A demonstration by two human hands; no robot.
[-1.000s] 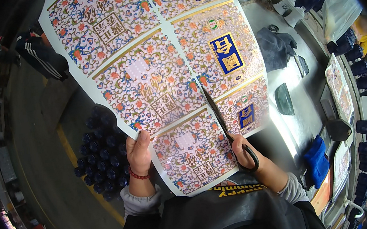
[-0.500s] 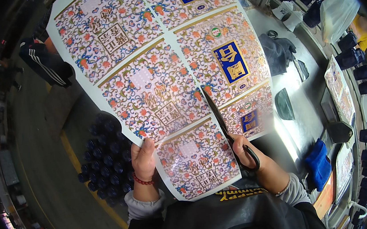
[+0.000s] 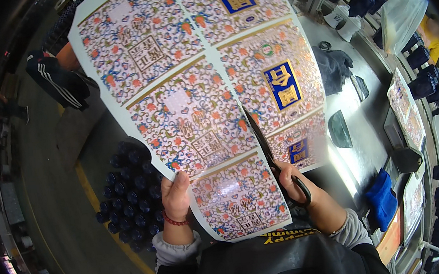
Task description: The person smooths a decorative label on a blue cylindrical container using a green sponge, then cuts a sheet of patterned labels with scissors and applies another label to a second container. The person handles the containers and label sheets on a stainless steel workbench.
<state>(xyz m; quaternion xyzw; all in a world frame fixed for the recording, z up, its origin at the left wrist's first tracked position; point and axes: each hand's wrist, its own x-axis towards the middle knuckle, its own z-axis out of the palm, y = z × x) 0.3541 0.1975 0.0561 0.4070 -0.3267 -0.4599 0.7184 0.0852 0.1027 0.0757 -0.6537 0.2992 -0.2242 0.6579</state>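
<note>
A large printed sheet [image 3: 185, 114], patterned with flowers and divided into panels by pale borders, fills the upper middle of the frame. At the lower centre, the left hand [image 3: 176, 197], a red bracelet [image 3: 175, 219] at its wrist, pinches the sheet's left edge between thumb and fingers. Right of it, the right hand [image 3: 295, 182] grips dark scissors [image 3: 262, 138], whose blades point up along the border between the two columns of panels. Dark blue bottles [image 3: 130, 205] cluster at the lower left, beside a yellow floor line [image 3: 136, 258]. On the right, a shiny desk [image 3: 370, 142] carries a dark grey cloth [image 3: 332, 66] and a bright blue cloth [image 3: 381, 197].
</note>
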